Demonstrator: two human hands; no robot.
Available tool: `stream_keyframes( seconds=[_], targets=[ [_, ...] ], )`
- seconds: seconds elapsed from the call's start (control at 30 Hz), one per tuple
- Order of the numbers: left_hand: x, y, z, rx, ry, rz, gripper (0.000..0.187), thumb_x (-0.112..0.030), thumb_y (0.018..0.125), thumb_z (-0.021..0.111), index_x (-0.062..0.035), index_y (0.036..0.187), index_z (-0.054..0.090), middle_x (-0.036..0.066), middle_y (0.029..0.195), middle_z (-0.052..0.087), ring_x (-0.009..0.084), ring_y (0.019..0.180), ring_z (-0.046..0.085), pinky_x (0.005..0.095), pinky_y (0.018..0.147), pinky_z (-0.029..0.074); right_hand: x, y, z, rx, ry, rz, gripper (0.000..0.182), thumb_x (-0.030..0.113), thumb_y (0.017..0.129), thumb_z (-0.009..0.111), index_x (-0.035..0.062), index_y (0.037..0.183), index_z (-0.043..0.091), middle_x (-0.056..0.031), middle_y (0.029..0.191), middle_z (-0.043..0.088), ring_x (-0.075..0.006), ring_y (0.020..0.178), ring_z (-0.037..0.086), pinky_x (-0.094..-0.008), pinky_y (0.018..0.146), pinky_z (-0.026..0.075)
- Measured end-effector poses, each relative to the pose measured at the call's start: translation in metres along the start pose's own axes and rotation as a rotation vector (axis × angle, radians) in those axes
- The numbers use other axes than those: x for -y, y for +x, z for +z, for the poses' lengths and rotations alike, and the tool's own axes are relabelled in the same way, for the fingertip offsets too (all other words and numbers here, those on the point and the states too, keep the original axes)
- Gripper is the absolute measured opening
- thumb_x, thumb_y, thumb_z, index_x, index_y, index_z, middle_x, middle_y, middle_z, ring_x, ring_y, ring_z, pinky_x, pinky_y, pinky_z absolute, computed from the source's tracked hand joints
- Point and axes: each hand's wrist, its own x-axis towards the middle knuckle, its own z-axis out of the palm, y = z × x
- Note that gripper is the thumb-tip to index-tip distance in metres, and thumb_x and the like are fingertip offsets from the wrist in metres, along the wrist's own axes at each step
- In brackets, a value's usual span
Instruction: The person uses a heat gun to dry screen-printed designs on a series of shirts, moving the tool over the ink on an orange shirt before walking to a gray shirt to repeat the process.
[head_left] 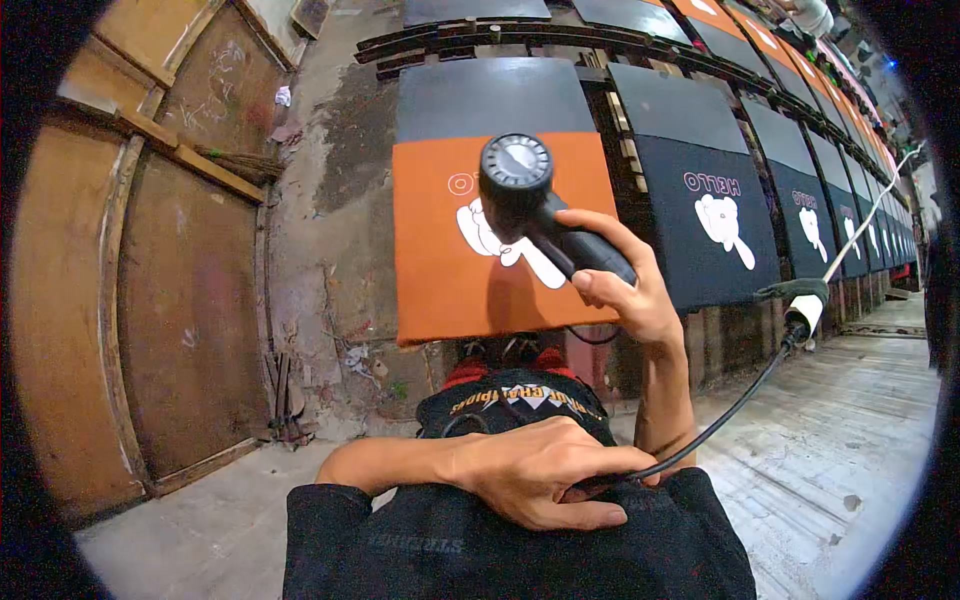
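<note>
My right hand [630,285] is wrapped around the handle of a black hair dryer [515,175], its round silver-centred end facing up. The dryer is above an orange fabric panel [440,290] with a white cartoon print [480,232] and outlined lettering, partly hidden by the dryer. Close to my body, my left hand [555,470] is closed on the black power cord [745,400]. That cord runs up to the right into a white connector [803,312] on a white cable.
Dark panels [705,250] printed with HELLO and white figures line the right on grey boards [670,105]. More orange pieces lie at the far right. Brown wooden panels [190,320] stand along the left. A white cable [870,225] crosses the right side.
</note>
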Motion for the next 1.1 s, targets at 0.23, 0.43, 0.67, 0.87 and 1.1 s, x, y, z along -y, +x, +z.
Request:
stream_keyframes(
  seconds=[0.23,0.43,0.67,0.87,1.1],
  targets=[
    [0.000,0.001,-0.001,0.004,-0.002,-0.018,0.052,-0.014,0.092,0.072,0.0042,0.136,0.052,0.017,0.100,0.071,0.0290,0.069,0.069,0.0373,0.059,0.053,0.002,-0.024,-0.021,0.013,0.022,0.052,0.057,0.020,0.078,0.071,0.0049,0.132,0.062,-0.0039,0.096,0.063,-0.0066,0.075,0.054,-0.0215,0.065,0.045],
    [0.003,0.001,-0.002,-0.003,0.000,-0.001,0.053,-0.014,0.092,0.072,0.0041,0.137,0.052,0.017,0.095,0.071,0.0298,0.069,0.068,0.0386,0.059,0.053,0.004,-0.029,-0.028,-0.101,-0.007,0.067,0.058,0.022,0.077,0.072,0.0040,0.132,0.063,-0.0053,0.101,0.064,-0.0089,0.079,0.057,-0.0228,0.070,0.046],
    [0.000,0.001,-0.005,0.034,0.004,-0.037,0.053,-0.014,0.093,0.071,0.0038,0.138,0.050,0.018,0.100,0.071,0.0305,0.071,0.069,0.0388,0.061,0.054,-0.002,-0.020,-0.025,-0.152,-0.002,0.038,0.057,0.017,0.079,0.069,0.0065,0.134,0.062,-0.0015,0.088,0.061,-0.0055,0.066,0.053,-0.0210,0.058,0.043],
    [0.002,0.000,-0.001,0.004,-0.003,-0.007,0.053,-0.014,0.093,0.071,0.0042,0.138,0.050,0.019,0.106,0.071,0.0305,0.074,0.070,0.0393,0.063,0.055,-0.004,-0.012,-0.024,0.022,0.120,0.110,0.055,0.016,0.081,0.069,0.0094,0.135,0.062,0.0000,0.086,0.060,-0.0042,0.066,0.053,-0.0202,0.058,0.043],
    [0.000,-0.001,0.000,-0.023,0.009,0.006,0.054,-0.014,0.092,0.072,0.0050,0.138,0.051,0.020,0.103,0.072,0.0319,0.075,0.070,0.0391,0.063,0.055,-0.010,0.015,0.000,0.018,0.096,-0.005,0.055,0.017,0.082,0.071,0.0097,0.136,0.062,0.0008,0.086,0.060,-0.0047,0.067,0.053,-0.0200,0.059,0.043]
  ],
)
